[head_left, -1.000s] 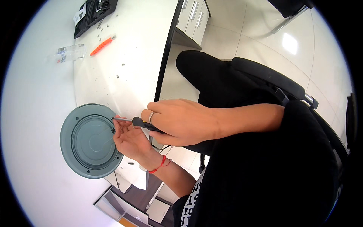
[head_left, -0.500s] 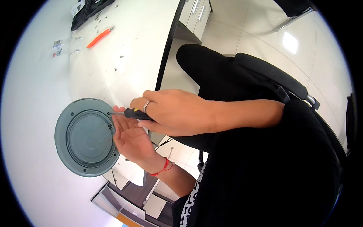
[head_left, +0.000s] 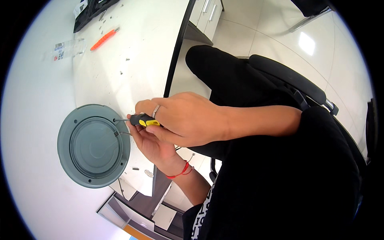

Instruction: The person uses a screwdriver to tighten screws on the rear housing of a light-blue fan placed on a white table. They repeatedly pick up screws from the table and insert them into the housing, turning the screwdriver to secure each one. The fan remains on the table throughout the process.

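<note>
A grey-green round housing point(head_left: 66, 146) with a recessed centre and small holes in its rim stands at the left. My right hand point(head_left: 188, 118), with a ring on it, is shut on the handle of a black and yellow screwdriver point(head_left: 143, 119). Its thin metal shaft reaches a hole at the housing's upper right rim. Palm up beneath it, my left hand point(head_left: 154, 146) wears a red bracelet; its fingers close around the front of the handle, partly hidden by the tool and my right hand. A short cable end point(head_left: 125, 133) sticks out beside the housing's inner ring.
An orange-handled tool point(head_left: 103, 41) lies on the white table point(head_left: 148, 40), with several small screws scattered around. A clear plastic bag point(head_left: 70, 49) and a black item point(head_left: 90, 16) are farther up. A small silvery oval piece point(head_left: 149, 173) lies by the table edge. A chair armrest point(head_left: 288, 74) is at the right.
My left hand has drawn back from the housing's rim, and its stretched fingers have folded in at the screwdriver. The screwdriver handle has turned, showing more yellow; the shaft stays at the same hole.
</note>
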Demonstrator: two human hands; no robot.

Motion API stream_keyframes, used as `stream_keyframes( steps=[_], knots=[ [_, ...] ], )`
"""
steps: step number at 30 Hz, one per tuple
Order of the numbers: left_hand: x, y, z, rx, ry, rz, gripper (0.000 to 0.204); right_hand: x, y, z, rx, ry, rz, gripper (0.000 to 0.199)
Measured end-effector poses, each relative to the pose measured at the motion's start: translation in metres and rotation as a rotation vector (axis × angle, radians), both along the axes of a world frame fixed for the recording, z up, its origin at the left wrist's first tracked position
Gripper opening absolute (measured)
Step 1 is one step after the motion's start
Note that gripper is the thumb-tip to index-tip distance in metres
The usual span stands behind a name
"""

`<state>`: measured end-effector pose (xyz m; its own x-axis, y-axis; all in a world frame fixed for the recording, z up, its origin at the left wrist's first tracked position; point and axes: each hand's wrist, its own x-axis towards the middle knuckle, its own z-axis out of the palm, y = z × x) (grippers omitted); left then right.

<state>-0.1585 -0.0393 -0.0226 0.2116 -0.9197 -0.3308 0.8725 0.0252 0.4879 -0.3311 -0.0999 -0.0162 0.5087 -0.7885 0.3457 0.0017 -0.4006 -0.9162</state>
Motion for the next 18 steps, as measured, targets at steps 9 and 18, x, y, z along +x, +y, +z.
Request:
stream_keyframes(
  steps=[9,18],
  knots=[
    [-0.027,-0.006,0.016,0.092,-0.202,0.105,0.031,-0.005,0.000,0.008,-0.006,0.048,-0.057,0.039],
    [-0.004,-0.004,0.005,-0.056,-0.040,-0.037,0.028,0.005,-0.005,0.005,-0.213,0.012,-0.104,0.036]
  ],
)
